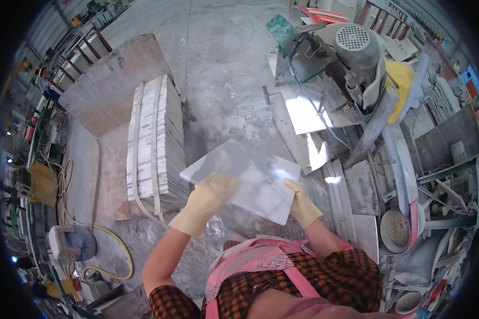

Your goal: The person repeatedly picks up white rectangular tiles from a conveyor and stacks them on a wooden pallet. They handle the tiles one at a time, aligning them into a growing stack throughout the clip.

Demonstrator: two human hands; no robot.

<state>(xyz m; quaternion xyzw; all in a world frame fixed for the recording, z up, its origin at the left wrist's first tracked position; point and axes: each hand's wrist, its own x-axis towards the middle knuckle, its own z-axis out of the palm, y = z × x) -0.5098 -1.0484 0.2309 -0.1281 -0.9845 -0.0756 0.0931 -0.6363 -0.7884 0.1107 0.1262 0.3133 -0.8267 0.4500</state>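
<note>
In front of my body a white marble tile point(261, 194) with grey veining is held up at a tilt, light glinting off its polished face. My right hand point(302, 204), in a cream glove, grips its right edge with the thumb over the face. The cream-gloved left hand point(212, 195) lies against the tile's near left part. Motion smears its fingers, so their pose is unclear. Left of the tile, a stack of thin marble tiles point(162, 141) stands on edge, bound with pale straps.
A wooden board point(117, 80) rises behind the stack. At the right stands a machine with a grey motor point(353, 42) and a yellow cover point(400, 85). A yellow hose point(123, 247) curls near a stool point(64, 242) at the left. A round bowl point(396, 231) sits at the right.
</note>
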